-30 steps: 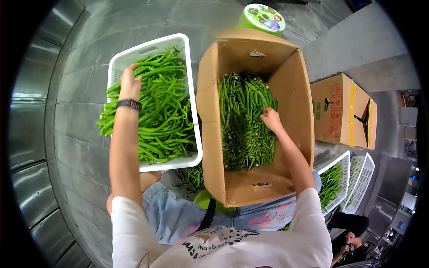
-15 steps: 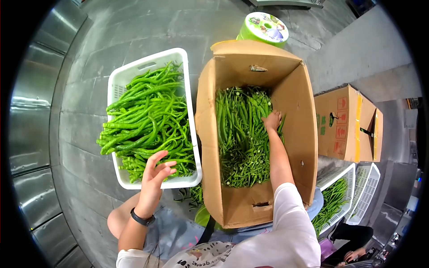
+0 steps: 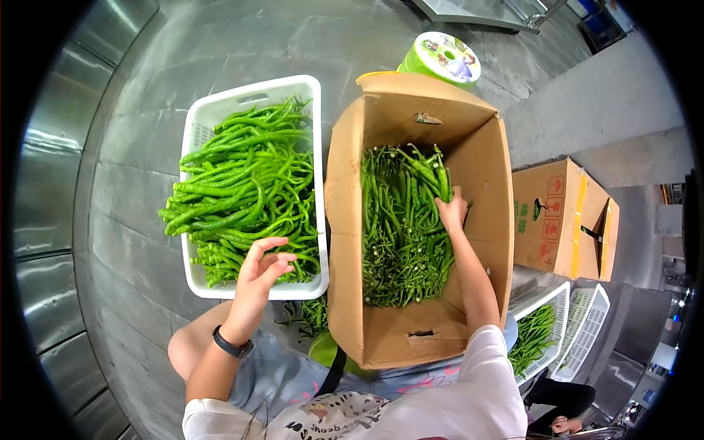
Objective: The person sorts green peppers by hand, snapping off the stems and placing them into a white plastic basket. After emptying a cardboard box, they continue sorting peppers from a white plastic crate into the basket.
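Long green peppers (image 3: 249,176) fill a white plastic crate (image 3: 317,132) on the left, some hanging over its left rim. Over the crate's lower edge hovers my left hand (image 3: 265,265), fingers spread and curved, holding nothing. Inside the tall open cardboard box (image 3: 477,198) lie more green peppers (image 3: 400,227). My right hand (image 3: 452,209) is in the box at the right side of the pile, its fingers closed round a few green peppers (image 3: 434,172) whose ends rise toward the box's far end.
A green and white round stool (image 3: 449,57) stands beyond the box. To the right are a taped carton (image 3: 565,220), a crate with green peppers (image 3: 561,323) and another white crate (image 3: 587,330). Part of another person (image 3: 561,403) shows at the lower right.
The peppers at my right hand are now lifted and tilted above the pile. My left hand stays spread near the crate's lower edge. The whole view has shifted slightly.
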Action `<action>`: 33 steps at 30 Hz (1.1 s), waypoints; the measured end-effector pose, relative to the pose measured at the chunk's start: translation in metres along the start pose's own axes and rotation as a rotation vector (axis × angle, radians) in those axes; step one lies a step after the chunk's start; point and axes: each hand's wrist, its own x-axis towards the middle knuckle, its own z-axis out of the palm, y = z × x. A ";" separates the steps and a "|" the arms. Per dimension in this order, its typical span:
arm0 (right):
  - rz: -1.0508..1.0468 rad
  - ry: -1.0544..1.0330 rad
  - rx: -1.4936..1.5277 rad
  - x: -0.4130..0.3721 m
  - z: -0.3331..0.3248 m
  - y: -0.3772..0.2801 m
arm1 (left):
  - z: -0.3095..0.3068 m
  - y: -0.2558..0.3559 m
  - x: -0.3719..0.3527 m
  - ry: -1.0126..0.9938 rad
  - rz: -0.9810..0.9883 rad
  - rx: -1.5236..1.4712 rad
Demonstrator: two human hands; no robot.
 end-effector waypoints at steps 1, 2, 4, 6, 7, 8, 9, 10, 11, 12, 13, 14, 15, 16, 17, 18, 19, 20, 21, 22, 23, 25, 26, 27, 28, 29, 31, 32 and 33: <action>-0.022 0.007 0.026 -0.004 -0.010 -0.008 | 0.000 -0.002 -0.001 -0.017 0.012 0.007; -0.043 0.015 0.054 -0.007 -0.021 -0.016 | 0.000 -0.003 0.000 -0.036 0.024 0.016; -0.150 0.060 0.096 -0.016 -0.051 -0.041 | 0.000 -0.008 -0.001 -0.055 0.034 0.026; -0.159 -0.048 0.122 -0.020 -0.073 -0.054 | -0.001 -0.016 -0.001 -0.092 0.043 0.034; -0.116 -0.132 0.147 -0.022 -0.084 -0.062 | -0.001 -0.020 -0.001 -0.110 0.051 0.037; -0.107 -0.156 0.187 -0.027 -0.094 -0.067 | 0.003 -0.023 -0.002 -0.120 0.062 0.041; -0.100 -0.179 0.229 -0.033 -0.103 -0.072 | 0.008 -0.023 -0.003 -0.149 0.087 0.059; -0.095 -0.202 0.273 -0.040 -0.114 -0.079 | 0.014 -0.026 -0.004 -0.206 0.094 0.036; -0.061 -0.214 0.370 -0.047 -0.124 -0.085 | 0.022 -0.029 -0.005 -0.263 0.097 0.014; -0.024 -0.228 0.466 -0.058 -0.136 -0.093 | 0.033 -0.031 -0.006 -0.322 0.100 0.002; 0.013 -0.243 0.561 -0.068 -0.144 -0.096 | 0.047 -0.031 -0.007 -0.381 0.102 -0.009; 0.022 -0.221 0.611 -0.078 -0.148 -0.094 | 0.062 -0.031 -0.007 -0.435 0.109 -0.010; 0.039 -0.228 0.716 -0.088 -0.146 -0.086 | 0.079 -0.031 -0.007 -0.491 0.116 -0.011; 0.045 -0.209 0.756 -0.101 -0.147 -0.084 | 0.098 -0.038 -0.002 -0.523 0.081 -0.091; 0.048 -0.189 0.797 -0.115 -0.149 -0.083 | 0.117 -0.047 0.006 -0.554 0.047 -0.170; 0.047 -0.150 0.854 -0.132 -0.150 -0.087 | 0.134 -0.050 0.011 -0.507 -0.046 -0.198; 0.050 -0.113 0.909 -0.150 -0.152 -0.091 | 0.151 -0.053 0.016 -0.459 -0.144 -0.227; 0.050 -0.104 0.912 -0.166 -0.154 -0.091 | 0.166 -0.062 0.025 -0.391 -0.186 -0.196; 0.038 -0.090 0.906 -0.181 -0.159 -0.097 | 0.177 -0.063 0.030 -0.348 -0.215 -0.196; -0.009 -0.078 0.901 -0.193 -0.158 -0.098 | 0.182 -0.059 0.033 -0.437 -0.255 -0.279; -0.055 -0.065 0.898 -0.204 -0.158 -0.098 | 0.187 -0.056 0.034 -0.527 -0.296 -0.359; -0.072 -0.086 0.795 -0.223 -0.160 -0.104 | 0.195 -0.053 0.035 -0.529 -0.392 -0.430; -0.106 -0.084 0.714 -0.231 -0.157 -0.103 | 0.201 -0.053 0.031 -0.447 -0.404 -0.511; -0.139 -0.081 0.631 -0.237 -0.153 -0.100 | 0.203 -0.061 0.033 -0.384 -0.387 -0.522; -0.186 -0.064 0.547 -0.240 -0.151 -0.100 | 0.203 -0.075 0.040 -0.375 -0.378 -0.558; -0.140 -0.082 0.590 -0.244 -0.152 -0.100 | 0.200 -0.090 0.047 -0.366 -0.371 -0.594; -0.056 -0.097 0.585 -0.246 -0.145 -0.091 | 0.186 -0.085 0.045 -0.361 -0.408 -0.562; -0.115 -0.034 0.623 -0.245 -0.136 -0.082 | 0.182 -0.094 0.052 -0.333 -0.366 -0.484; -0.173 0.030 0.660 -0.243 -0.131 -0.078 | 0.178 -0.098 0.056 -0.304 -0.326 -0.406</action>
